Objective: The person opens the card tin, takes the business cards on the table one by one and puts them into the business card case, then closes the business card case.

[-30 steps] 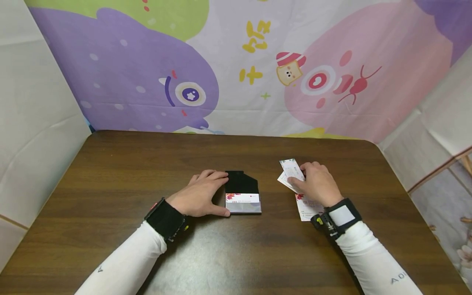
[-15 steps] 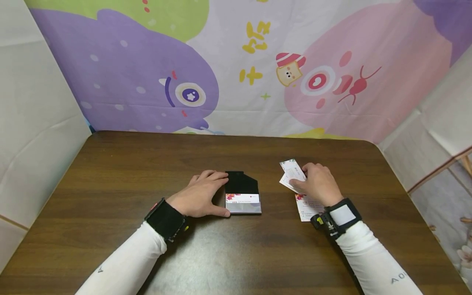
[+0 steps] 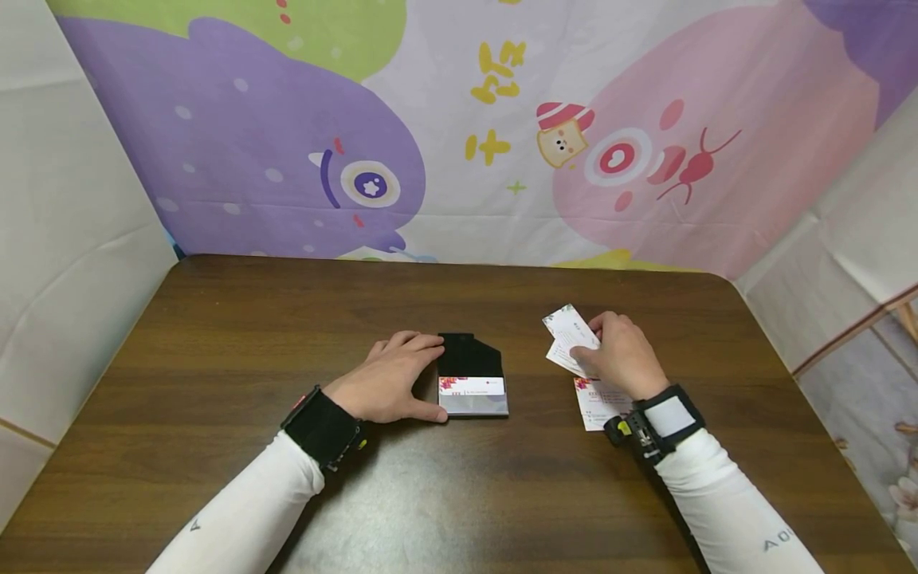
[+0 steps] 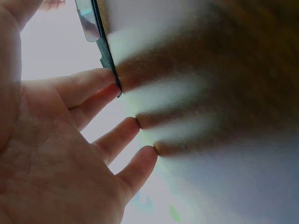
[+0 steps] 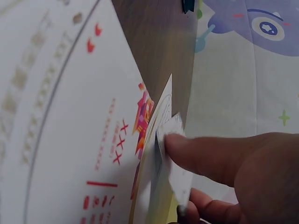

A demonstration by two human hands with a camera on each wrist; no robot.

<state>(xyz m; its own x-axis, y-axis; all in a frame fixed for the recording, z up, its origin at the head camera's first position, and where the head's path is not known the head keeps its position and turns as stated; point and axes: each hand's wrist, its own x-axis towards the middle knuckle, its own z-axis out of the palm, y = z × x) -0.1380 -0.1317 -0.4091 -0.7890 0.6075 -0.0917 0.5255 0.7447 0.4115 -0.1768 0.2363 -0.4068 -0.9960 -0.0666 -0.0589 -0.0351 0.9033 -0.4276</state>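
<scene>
A black card case lies with its flap unfolded away from me; a white card with a floral corner shows in its pocket. My left hand rests beside it, thumb at the near left corner and fingertips at the upper left edge. In the left wrist view, the fingers are spread and touch the tabletop and case edge. My right hand pinches several fanned white business cards between thumb and fingers. Beneath that hand, another business card with red print lies partly hidden.
The brown wooden table runs back to a cartoon-printed cloth backdrop. White cloth panels stand at both sides. Dark straps with small devices circle both wrists.
My right hand has shifted slightly right, and the cards it pinches have lifted a little at the far end. The left hand and card case have stayed put.
</scene>
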